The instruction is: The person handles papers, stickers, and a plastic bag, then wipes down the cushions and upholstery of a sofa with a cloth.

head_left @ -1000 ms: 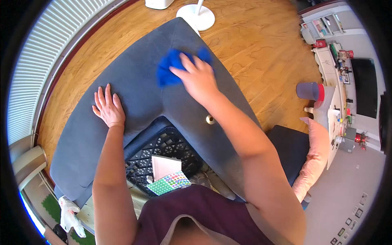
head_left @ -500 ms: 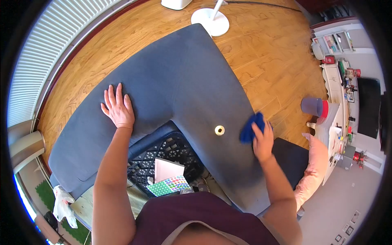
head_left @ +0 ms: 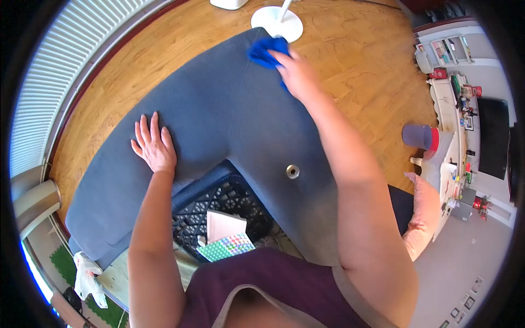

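A blue cloth point(head_left: 268, 53) is bunched under my right hand point(head_left: 295, 71), at the far corner of the dark grey-blue upholstered surface point(head_left: 208, 98). The fingers of that hand are closed on the cloth and slightly blurred. My left hand point(head_left: 156, 146) lies flat on the left part of the upholstery with its fingers spread, holding nothing. A small pale ring point(head_left: 293, 171), perhaps a roll of tape, sits on the right arm of this L-shaped surface, away from both hands.
Below the inner corner is a black lattice crate point(head_left: 191, 218) with a white box point(head_left: 225, 223) and a dotted colourful sheet point(head_left: 227, 247). Past the far corner stands a white round base point(head_left: 276, 24). A pink cushion point(head_left: 424, 213) and a grey bin point(head_left: 416, 136) are right.
My right hand has swept the cloth from the right edge up to the far corner. My left hand has stayed in place. The view has shifted slightly.
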`<action>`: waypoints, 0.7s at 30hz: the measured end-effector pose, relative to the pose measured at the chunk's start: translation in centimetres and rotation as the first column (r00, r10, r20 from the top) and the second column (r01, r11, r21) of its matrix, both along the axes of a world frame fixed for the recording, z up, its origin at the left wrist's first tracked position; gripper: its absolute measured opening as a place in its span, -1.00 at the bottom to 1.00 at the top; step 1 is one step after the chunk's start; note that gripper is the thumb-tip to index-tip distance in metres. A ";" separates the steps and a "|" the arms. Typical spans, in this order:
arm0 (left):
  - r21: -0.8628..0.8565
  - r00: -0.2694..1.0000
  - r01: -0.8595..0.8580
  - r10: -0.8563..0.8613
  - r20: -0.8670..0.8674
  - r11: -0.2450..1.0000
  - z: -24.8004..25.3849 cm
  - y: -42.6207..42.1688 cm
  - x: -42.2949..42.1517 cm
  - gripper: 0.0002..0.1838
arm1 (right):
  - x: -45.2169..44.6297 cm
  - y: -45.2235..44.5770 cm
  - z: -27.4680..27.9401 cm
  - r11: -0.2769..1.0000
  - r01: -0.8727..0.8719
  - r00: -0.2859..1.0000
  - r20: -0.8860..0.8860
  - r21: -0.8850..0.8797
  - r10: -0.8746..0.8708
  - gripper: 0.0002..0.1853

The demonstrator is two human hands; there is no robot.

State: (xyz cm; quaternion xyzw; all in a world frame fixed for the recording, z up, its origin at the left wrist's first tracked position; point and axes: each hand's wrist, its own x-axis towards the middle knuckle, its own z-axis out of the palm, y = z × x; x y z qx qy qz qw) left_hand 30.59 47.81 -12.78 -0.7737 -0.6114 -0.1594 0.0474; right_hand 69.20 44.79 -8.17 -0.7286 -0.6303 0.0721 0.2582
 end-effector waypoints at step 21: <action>-0.103 0.999 -0.037 0.037 -0.008 0.994 1.0 0.1 0.2 -0.48 | -3.4 7.9 0.2 0.998 -0.014 0.926 0.378 0.068 -0.013 -0.51</action>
